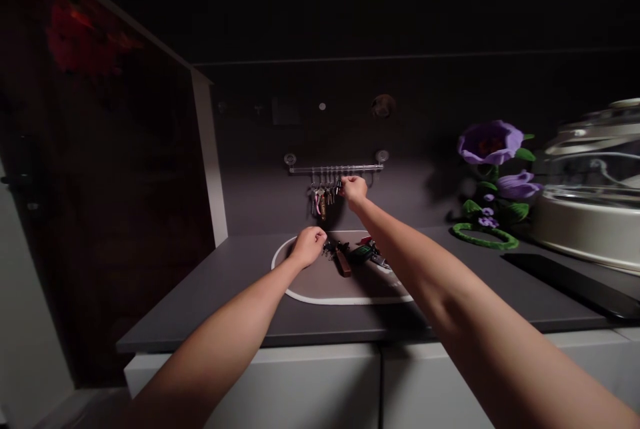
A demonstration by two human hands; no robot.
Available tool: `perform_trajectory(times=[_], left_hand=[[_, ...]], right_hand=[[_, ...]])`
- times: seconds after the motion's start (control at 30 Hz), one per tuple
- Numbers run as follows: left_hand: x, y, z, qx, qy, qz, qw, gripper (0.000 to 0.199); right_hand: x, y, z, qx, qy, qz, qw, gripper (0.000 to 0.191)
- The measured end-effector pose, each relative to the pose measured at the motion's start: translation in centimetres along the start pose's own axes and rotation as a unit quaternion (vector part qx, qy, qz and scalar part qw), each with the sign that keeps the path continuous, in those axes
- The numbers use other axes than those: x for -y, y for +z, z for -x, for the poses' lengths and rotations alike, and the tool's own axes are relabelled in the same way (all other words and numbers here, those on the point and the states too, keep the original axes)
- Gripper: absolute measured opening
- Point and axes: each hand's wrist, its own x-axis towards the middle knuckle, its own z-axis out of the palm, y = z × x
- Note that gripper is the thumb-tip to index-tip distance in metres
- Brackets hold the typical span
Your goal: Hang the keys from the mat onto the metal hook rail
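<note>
A clear rail [336, 168] with hooks is fixed to the dark wall, and several keys [323, 204] hang from its left and middle part. My right hand [354, 189] is raised at the hooks right of those keys, fingers pinched on something small and dark that I cannot make out. Lower down, my left hand [309, 245] hovers at the left part of an oval mat [320, 288], its fingers curled together; what they hold, if anything, is hidden. Beside it on the mat lie a brown key holder [343, 262], dark keys and a black fob [362, 252].
Purple knitted flowers [491, 142] with a green ring base stand on the counter [220, 296] at the right. Beyond them is a large cream and clear appliance [590, 216], with a flat black object [570, 286] before it. A dark door stands at the left.
</note>
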Motion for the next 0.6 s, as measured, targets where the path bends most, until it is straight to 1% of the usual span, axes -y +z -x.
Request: perform_trajectory(times=[0.3,0.4,0.6], left_hand=[[0.2,0.1,-0.1,0.005,-0.007,0.020,1.000,0.017],[0.4,0.2,-0.2,0.004,-0.006,0.024,1.000,0.016],[0.6,0.3,-0.2,0.000,-0.010,0.037,0.999,0.015]], right_hand=[[0.1,0.7,0.6,-0.051,0.108,-0.006,0.993,0.019],[0.0,0.6,1.0,-0.053,0.114,0.003,0.992,0.017],[-0.8,0.4,1.3,-0.066,0.099,0.034,0.992,0.017]])
